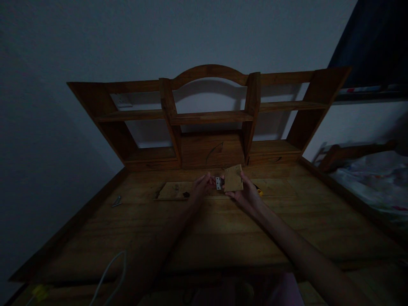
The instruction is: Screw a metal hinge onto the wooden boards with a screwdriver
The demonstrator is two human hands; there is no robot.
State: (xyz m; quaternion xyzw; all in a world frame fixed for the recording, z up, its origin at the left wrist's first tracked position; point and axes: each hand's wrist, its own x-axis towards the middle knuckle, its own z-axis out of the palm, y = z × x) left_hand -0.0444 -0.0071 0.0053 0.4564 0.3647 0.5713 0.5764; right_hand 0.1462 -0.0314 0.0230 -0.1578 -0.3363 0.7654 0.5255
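Note:
My right hand (244,191) holds a small flat piece of wood (233,178) by its right and lower edges, above the desk. At the left edge of that piece is a silver metal hinge (218,183) with screw holes. My left hand (202,185) is closed, its fingertips pinched at the hinge's left side; the dim light hides the exact contact. Below and behind my hands, a thin wooden board (174,191) with a rough left end lies on the desk. A yellow and black object (259,191) sits partly hidden behind my right wrist.
The wooden desk (134,233) has a shelf unit (212,117) at its back, against the wall. A small metal piece (117,201) lies at the left. A white cable (110,267) loops near the front left. Bedding (372,180) is off to the right.

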